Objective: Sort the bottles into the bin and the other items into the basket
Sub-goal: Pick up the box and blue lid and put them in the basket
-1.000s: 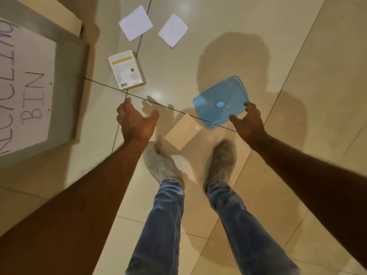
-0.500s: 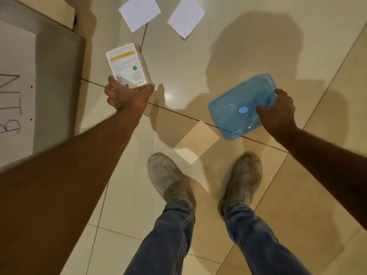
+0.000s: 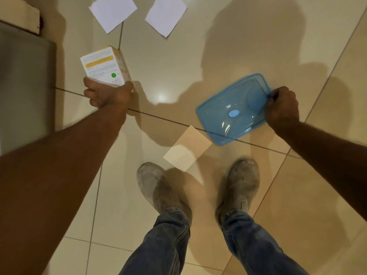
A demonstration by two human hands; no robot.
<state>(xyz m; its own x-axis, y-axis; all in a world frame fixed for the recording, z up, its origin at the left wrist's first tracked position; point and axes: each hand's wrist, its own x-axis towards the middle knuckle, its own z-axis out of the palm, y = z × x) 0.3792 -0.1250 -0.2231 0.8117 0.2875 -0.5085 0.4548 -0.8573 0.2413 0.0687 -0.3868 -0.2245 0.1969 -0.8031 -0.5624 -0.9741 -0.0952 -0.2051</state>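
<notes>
My left hand [image 3: 108,94] grips the near end of a white and yellow carton [image 3: 104,65] with a green dot, lifted and tilted off the floor. My right hand [image 3: 282,105] pinches the far right corner of a translucent blue container lid [image 3: 232,110], which hangs tilted above the tiles. A beige square card [image 3: 187,148] lies flat on the floor between the two hands, just ahead of my shoes. No bottle, bin opening or basket shows.
Two white paper sheets [image 3: 113,11] [image 3: 165,15] lie on the tiles at the top. A grey panel [image 3: 25,86] fills the left edge, with a pale wooden block [image 3: 18,15] behind it. My shoes [image 3: 156,187] [image 3: 241,183] stand on the beige tiled floor.
A second ago both hands were open above the floor. They reached forward and closed, the left on the carton, the right on the blue lid, and both items have risen off the tiles.
</notes>
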